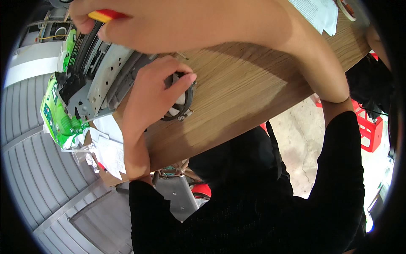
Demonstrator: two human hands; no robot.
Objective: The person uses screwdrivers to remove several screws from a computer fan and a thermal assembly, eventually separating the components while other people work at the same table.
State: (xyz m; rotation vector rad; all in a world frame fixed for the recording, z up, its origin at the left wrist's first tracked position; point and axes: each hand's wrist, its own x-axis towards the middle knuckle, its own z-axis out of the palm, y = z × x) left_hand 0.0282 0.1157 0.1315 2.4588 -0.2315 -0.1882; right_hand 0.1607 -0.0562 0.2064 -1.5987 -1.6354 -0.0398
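My right hand [122,25] reaches across the top of the view, with its fingers closed on a tool with a red-and-yellow handle [105,16]. The tool's working end is hidden. Below it, my left hand [158,86] is curled over a round black-rimmed part [186,106] lying on the wooden table [237,97]. Its thumb lies along the top of the part and its other fingertips are hidden. Left of both hands stands an opened machine with a grey metal frame [105,78] and black plastic pieces.
Green plastic packaging [57,114] leans at the machine's far left. White papers [108,148] lie at the table's left end, and printed sheets [317,15] at the far right beside a tape roll [347,10]. A red plastic stool [370,131] stands on the floor at right.
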